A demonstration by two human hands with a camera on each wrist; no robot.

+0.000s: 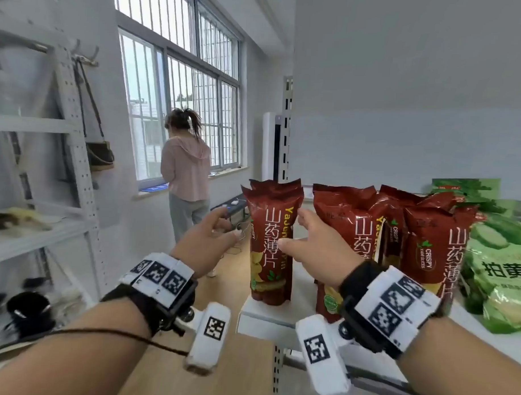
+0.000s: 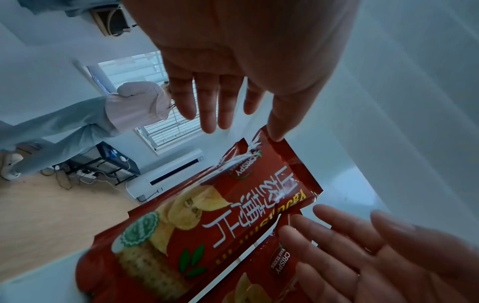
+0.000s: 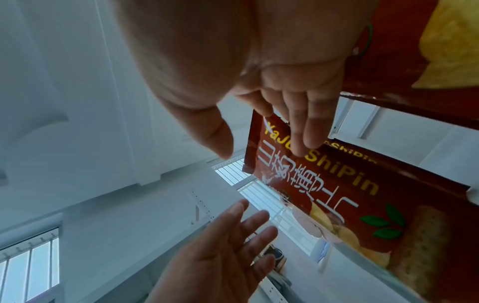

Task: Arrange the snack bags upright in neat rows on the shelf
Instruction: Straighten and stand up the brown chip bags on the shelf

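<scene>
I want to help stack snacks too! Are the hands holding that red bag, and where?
Neither grips it. The left hand is open beside the red bag; the right hand is open, fingertips at its top right edge.

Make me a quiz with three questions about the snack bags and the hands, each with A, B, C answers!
1. Where does the leftmost red bag stand?
A. At the left end of the shelf
B. On the floor
C. On the window sill

2. What colour are the bags at the far right?
A. Blue
B. Green
C. Purple

3. How is the left hand right now?
A. Curled round a red bag
B. Open, holding nothing
C. Flat on the shelf

Answers:
1. A: the head view shows it upright near the shelf's left corner.
2. B: the bags past the red ones are green.
3. B: the left wrist view shows its fingers straight with no bag held; the right hand is open too, its fingers reaching to the top of that bag.
</scene>
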